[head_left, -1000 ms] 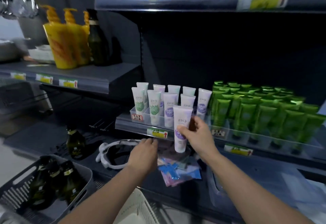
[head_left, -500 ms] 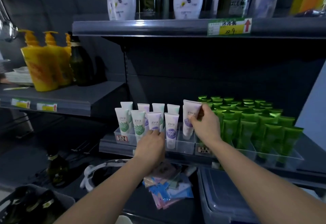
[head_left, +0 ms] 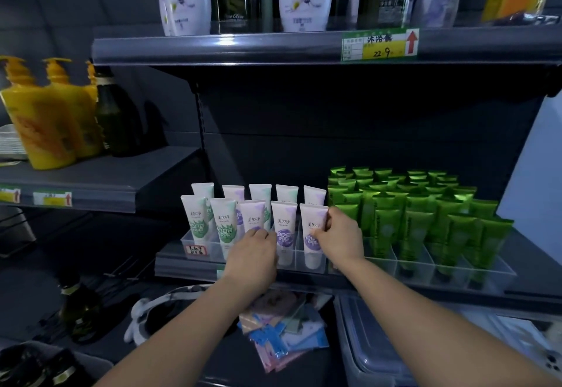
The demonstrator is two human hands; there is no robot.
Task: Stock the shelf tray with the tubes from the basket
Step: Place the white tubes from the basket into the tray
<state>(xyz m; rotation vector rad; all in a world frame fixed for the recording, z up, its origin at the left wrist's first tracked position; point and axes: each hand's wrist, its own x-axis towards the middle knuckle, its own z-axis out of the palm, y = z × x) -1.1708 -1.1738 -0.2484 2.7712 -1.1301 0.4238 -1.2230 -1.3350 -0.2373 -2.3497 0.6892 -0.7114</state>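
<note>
Tube [head_left: 313, 226] with a purple label stands upright in the clear shelf tray [head_left: 190, 239], pinched near its top edge by the right hand [head_left: 342, 236]. Just beside it, the left hand [head_left: 254, 254] rests against a neighbouring tube [head_left: 254, 215]; whether it grips cannot be told. Green tubes [head_left: 425, 219] crowd the right hand's far side.

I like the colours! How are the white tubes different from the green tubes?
The white tubes are pale with purple or green labels; green tubes are shiny green. White tubes fill two rows; green tubes fill more. The right hand pinches a white tube; no hand touches the green tubes. Both stand upright in clear trays.
</note>
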